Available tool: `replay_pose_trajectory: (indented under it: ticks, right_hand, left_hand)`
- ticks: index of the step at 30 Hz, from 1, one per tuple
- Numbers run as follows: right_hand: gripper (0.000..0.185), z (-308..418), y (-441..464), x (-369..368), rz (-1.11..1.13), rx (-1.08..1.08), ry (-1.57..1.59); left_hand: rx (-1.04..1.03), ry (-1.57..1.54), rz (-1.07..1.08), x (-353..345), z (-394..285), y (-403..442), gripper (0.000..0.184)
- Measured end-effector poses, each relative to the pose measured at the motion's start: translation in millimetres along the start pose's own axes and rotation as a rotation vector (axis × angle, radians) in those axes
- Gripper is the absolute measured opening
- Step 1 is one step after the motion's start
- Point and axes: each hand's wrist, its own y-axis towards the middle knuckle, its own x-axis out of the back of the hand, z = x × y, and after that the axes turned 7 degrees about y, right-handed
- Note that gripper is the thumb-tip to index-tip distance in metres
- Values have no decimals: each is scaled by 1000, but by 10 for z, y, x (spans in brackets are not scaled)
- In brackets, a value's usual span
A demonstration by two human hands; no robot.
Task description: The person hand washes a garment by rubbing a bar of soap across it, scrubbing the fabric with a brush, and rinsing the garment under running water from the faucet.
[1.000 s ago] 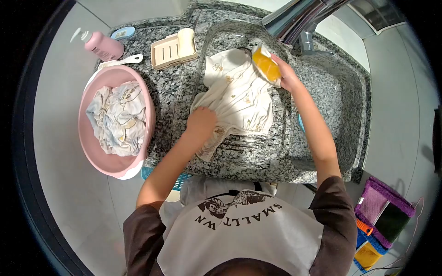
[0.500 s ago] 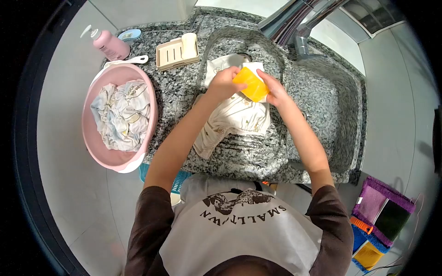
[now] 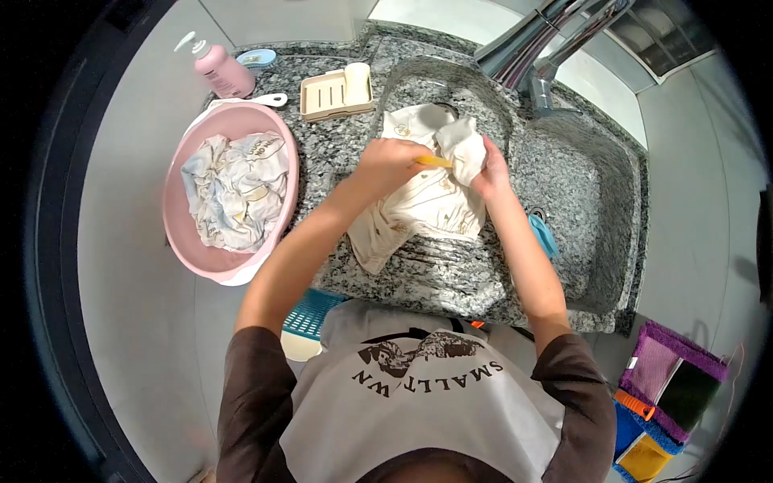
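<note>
My left hand (image 3: 392, 167) is closed on a flat yellow piece (image 3: 435, 162), seen nearly edge-on; its exact kind is unclear. The yellow piece meets a bunched part of a cream garment with small prints (image 3: 439, 205). My right hand (image 3: 493, 171) grips that bunched cloth from the right side, its fingers partly hidden behind it. The rest of the garment lies spread over the left basin and the ribbed granite slope.
To the left, a pink basin (image 3: 171, 211) holds crumpled printed clothes (image 3: 237, 193). Behind it are a pink pump bottle (image 3: 224, 72), a blue brush (image 3: 256, 58) and a beige soap dish (image 3: 320, 95). A faucet (image 3: 538, 68) overhangs the sink; a blue object (image 3: 543, 235) sits beside my right forearm.
The yellow piece has turned from its broad face to its edge and sits closer to my left hand. My right hand now holds bunched cloth up against it. The view has shifted slightly.
</note>
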Motion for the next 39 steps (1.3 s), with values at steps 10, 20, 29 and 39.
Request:
replay_pose_trajectory:
  ticks: [10, 20, 29, 39]
  right_hand:
    - [37, -4, -261, -183, -9, 707, -1015]
    - [28, -222, 132, -988, 525, -104, -644]
    - [23, -809, 813, -1687, 401, 85, -772]
    - [25, -915, 898, -1688, 236, 57, -644]
  left_hand:
    - [-458, 538, 53, 243, -75, -80, 17]
    - [-186, 287, -196, 844, 534, -10, 52]
    - [93, 239, 146, 1304, 1333, 299, 75]
    - [2, 442, 308, 1104, 1610, 661, 68]
